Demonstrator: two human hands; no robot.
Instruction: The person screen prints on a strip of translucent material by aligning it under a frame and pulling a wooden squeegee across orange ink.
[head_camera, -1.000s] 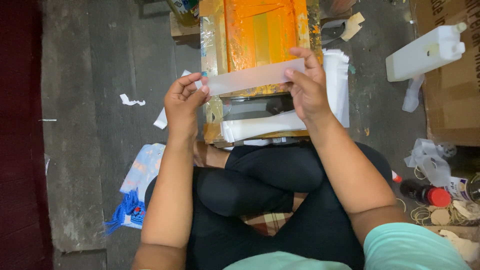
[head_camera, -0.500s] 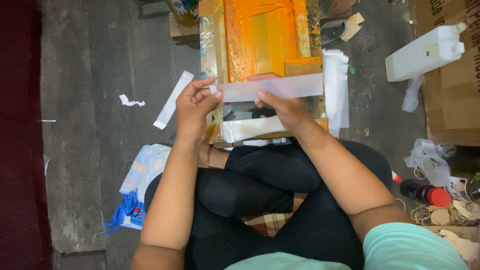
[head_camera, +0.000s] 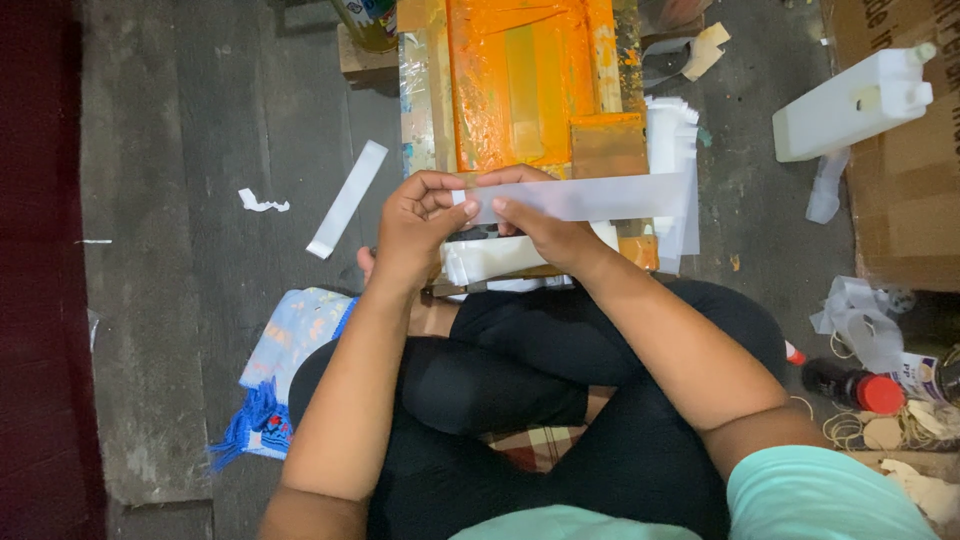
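A long white paper strip is held level in front of an orange, paint-covered printing frame. My left hand pinches the strip's left end between thumb and fingers. My right hand grips the same end from below, right beside the left hand. The strip's right end hangs free over a stack of white strips. More white strips lie under my hands at the frame's near edge.
One loose white strip and a paper scrap lie on the grey floor at left. A white plastic jug and cardboard box stand at right. A red-capped bottle and blue-fringed cloth flank my crossed legs.
My right hand slid from the strip's right end to its left end, next to my left hand. A loose strip now lies on the floor at left.
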